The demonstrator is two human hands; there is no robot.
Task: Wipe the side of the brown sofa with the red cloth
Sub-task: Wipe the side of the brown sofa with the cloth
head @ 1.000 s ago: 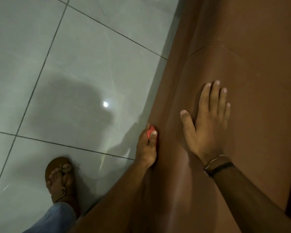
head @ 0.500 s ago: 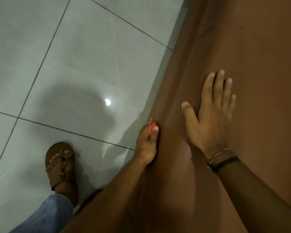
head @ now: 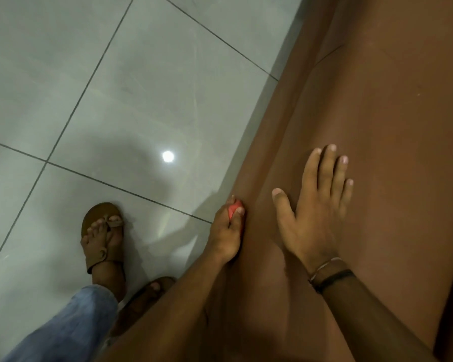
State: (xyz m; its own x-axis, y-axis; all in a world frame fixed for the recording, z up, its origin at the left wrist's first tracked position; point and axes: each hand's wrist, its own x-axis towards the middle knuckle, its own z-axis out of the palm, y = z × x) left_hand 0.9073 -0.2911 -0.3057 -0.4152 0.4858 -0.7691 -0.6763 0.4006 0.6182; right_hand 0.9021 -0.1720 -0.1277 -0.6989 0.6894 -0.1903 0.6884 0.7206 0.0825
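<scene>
Left hand [head: 226,235] is pinching the red cloth [head: 234,209] against the sofa's [head: 390,126] side, right at the edge above the floor [head: 115,100]. Right hand [head: 315,212] is lying flat on the sofa top, fingers spread, gripping nothing.

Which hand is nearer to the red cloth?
Left. The left hand grips the red cloth against the sofa side; the right hand lies flat on the sofa, apart from it.

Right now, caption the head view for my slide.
Left hand presses a red cloth against the brown sofa side; right hand rests flat on top.
</scene>
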